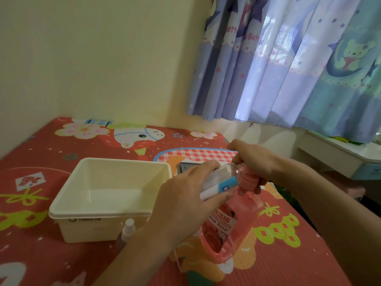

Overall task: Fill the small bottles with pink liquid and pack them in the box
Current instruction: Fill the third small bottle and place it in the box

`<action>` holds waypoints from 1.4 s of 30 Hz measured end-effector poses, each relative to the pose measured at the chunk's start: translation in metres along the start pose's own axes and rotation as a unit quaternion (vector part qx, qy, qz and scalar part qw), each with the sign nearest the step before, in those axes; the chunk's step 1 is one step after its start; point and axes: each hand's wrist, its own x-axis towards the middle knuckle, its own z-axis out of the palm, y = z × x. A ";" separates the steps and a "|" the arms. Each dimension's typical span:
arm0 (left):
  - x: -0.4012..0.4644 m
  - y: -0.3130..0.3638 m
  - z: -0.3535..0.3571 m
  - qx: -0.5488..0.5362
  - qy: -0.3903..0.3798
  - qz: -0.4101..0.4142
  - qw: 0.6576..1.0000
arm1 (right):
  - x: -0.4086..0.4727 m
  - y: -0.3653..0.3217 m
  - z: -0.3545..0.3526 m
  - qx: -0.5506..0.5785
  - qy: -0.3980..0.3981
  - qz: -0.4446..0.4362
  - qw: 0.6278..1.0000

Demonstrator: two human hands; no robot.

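Observation:
A large bottle of pink liquid (224,228) with a pink pump top stands right of centre on the red patterned mat. My right hand (253,159) grips its pump head from above. My left hand (185,195) holds a small clear bottle (218,182) with a white and blue label, tilted on its side with its mouth at the pump. A small spray bottle (126,232) with a white cap and pinkish contents stands in front of the cream plastic box (61,205). Nothing shows inside the box.
The mat (61,263) covers a surface that meets a yellow wall. A dark flat object (185,167) lies behind my left hand. A white desk (338,153) stands at the right under patterned curtains (288,58).

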 end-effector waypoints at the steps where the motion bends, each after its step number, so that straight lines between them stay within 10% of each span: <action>1: 0.001 0.001 0.000 -0.003 0.001 0.000 1.000 | -0.002 -0.003 -0.005 -0.012 -0.024 0.008 1.000; 12: 0.000 0.001 0.000 0.021 0.026 0.003 0.999 | 0.002 -0.001 0.002 -0.005 0.036 -0.051 0.998; 19: 0.000 0.005 -0.002 0.010 0.034 0.006 0.999 | -0.009 -0.013 -0.015 -0.038 -0.073 -0.006 0.997; 26: -0.001 0.003 -0.002 0.030 0.026 -0.001 0.999 | -0.003 -0.005 0.004 -0.025 0.044 -0.037 0.998; 33: 0.000 0.004 -0.003 0.005 0.029 0.001 1.000 | -0.010 -0.012 -0.017 -0.013 -0.066 -0.013 0.998; 42: -0.001 0.001 0.000 0.019 0.007 -0.001 1.000 | -0.006 -0.008 0.000 -0.019 0.026 -0.014 0.999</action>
